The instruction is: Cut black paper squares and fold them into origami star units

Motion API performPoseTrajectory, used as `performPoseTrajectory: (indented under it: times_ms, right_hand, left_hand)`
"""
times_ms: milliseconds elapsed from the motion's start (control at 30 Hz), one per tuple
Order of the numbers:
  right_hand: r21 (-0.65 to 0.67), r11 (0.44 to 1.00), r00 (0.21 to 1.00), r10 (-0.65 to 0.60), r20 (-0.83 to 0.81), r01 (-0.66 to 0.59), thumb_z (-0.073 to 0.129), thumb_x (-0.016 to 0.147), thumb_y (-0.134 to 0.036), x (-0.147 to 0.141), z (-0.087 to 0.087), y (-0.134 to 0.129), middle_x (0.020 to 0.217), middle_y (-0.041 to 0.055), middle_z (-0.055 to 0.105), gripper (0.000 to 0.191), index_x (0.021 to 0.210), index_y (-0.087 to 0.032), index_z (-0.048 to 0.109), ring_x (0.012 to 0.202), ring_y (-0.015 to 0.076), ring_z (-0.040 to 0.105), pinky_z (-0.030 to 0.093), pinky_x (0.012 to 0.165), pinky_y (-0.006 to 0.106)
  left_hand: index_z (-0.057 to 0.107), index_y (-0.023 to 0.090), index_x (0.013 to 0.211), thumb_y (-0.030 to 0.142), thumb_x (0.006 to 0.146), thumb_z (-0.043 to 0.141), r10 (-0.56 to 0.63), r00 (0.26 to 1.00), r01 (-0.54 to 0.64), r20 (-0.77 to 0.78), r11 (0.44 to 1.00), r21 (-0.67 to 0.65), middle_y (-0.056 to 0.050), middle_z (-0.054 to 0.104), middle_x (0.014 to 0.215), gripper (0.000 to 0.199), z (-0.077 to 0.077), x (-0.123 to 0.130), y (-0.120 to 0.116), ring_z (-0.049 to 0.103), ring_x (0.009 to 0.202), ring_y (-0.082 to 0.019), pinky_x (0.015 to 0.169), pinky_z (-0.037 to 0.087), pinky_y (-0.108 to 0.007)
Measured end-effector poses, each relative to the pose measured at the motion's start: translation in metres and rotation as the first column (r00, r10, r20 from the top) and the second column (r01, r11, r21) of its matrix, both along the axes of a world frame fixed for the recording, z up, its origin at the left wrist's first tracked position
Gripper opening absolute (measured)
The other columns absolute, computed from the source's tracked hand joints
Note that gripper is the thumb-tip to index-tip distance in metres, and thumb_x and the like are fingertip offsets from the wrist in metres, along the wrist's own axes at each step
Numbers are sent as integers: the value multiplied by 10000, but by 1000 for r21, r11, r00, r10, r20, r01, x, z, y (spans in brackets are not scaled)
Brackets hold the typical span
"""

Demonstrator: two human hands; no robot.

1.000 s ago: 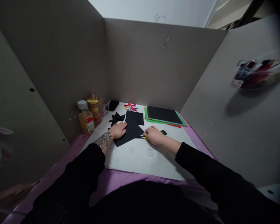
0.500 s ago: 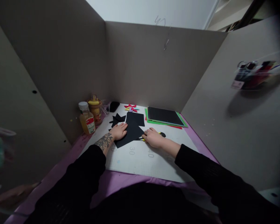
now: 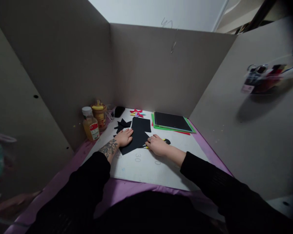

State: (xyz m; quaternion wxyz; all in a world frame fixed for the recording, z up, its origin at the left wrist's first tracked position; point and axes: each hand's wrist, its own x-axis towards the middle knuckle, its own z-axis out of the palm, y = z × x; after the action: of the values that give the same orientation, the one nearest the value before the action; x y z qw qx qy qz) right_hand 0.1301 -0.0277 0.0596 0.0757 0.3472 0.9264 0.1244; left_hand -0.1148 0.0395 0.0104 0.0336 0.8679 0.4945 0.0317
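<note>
A black sheet of paper (image 3: 138, 139) lies on the white mat (image 3: 134, 170). My left hand (image 3: 124, 137) rests flat on the sheet's left part, fingers stretched out. At the sheet's right corner, my right hand (image 3: 157, 145) is closed around a pair of scissors with black and yellow handles (image 3: 167, 141). Their blades point left at the paper's lower right edge; whether they lie over or under it I cannot tell. Just behind is a black square of paper (image 3: 143, 124). Black folded paper shapes (image 3: 123, 124) lie beyond my left hand.
A glue bottle with a white cap (image 3: 90, 125) and a brown jar (image 3: 100, 113) stand at the left wall. A colourful paper pinwheel (image 3: 137, 113) lies at the back, beside a stack of coloured sheets (image 3: 172, 121). Another person's hand (image 3: 14, 204) shows at lower left.
My right hand has slid slightly left with the scissors, bringing the blades closer to the black sheet's lower edge. My left hand has stayed in place on the paper.
</note>
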Motion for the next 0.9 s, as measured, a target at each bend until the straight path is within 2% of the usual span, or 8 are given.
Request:
performPoseTrajectory:
  times_ms: [367,900]
  right_hand:
    - [33,996,996,84,-28,-84,439,879,-217,-19,-4,-6,914,115,599,207,961,-130,608,854,241,516,290,829,388]
    - [45,982,980,188,-61,-186,447,870,-183,-60,-5,-26,913,120,606,190,952,-118,605,862,239,521,319,856,413]
  left_hand:
    - [291,179,1440,390,919,262,5,1000,-5,1,1000,-3,-71,266,1518,563,5,2,-3,232,1390,-239,1107,224,-460]
    - [306,154,1435,369,918,286,-5,1000,5,5,1000,15,-90,274,1512,560,0,1,1,237,1385,-256,1099,229,-472]
